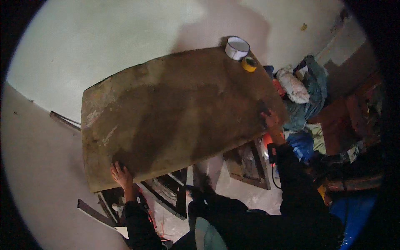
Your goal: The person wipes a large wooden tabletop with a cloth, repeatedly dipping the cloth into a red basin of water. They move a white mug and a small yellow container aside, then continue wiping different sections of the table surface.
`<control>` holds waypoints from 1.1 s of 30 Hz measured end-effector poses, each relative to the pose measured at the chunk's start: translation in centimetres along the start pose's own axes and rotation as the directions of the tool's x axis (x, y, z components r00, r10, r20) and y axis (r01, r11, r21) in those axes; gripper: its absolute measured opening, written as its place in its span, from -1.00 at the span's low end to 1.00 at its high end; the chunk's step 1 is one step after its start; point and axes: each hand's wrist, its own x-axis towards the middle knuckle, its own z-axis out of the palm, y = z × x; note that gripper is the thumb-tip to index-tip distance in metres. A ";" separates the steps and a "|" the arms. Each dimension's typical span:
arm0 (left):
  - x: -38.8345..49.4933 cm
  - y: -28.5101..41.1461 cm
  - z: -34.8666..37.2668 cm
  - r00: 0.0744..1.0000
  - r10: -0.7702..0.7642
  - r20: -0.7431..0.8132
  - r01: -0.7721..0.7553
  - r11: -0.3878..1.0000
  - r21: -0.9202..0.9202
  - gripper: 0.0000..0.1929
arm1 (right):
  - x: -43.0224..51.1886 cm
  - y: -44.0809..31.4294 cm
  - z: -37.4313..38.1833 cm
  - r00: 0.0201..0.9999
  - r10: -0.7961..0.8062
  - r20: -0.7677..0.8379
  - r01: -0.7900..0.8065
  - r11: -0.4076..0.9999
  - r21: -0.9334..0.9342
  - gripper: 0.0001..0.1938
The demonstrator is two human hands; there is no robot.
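Before me stands a brown wooden tabletop (175, 118) with pale scuffs at its left end. My left hand (121, 176) rests near its front left corner, fingers slightly apart and holding nothing. My right hand (271, 119) lies on the right end of the top, fingers partly bent. A dark patch by those fingertips may be a small object or only shadow. A white roll of tape (237, 48) sits at the far right corner, and a smaller yellow tape roll (249, 64) lies just in front of it.
A pale wall (125, 34) runs behind the tabletop. Below its front edge are dark framed panels (250, 165). Bags and cloth (304, 93) are heaped on the right, beside a reddish-brown board (336, 125). Blue material (353, 215) shows at lower right.
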 end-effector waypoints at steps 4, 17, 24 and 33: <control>-0.2 0.4 -0.3 0.997 -0.056 0.050 0.055 0.998 0.022 -0.52 | -1.4 -6.8 1.8 0.943 -0.182 0.278 0.073 0.929 0.363 -0.47; -0.2 2.1 -1.0 0.988 -0.111 -0.107 0.116 0.993 0.036 -0.54 | -5.6 -19.3 9.9 0.656 -0.747 0.110 0.661 0.638 0.395 -0.39; -0.1 2.8 0.2 0.974 -0.092 -0.206 0.147 0.951 0.271 -0.57 | -6.2 -19.0 16.5 0.312 -0.945 0.098 0.949 0.314 0.006 -0.44; -0.1 1.3 0.0 0.985 -0.056 -0.166 0.108 0.940 0.325 -0.57 | 2.6 -13.0 10.9 0.413 -0.855 0.313 0.888 0.455 0.070 -0.35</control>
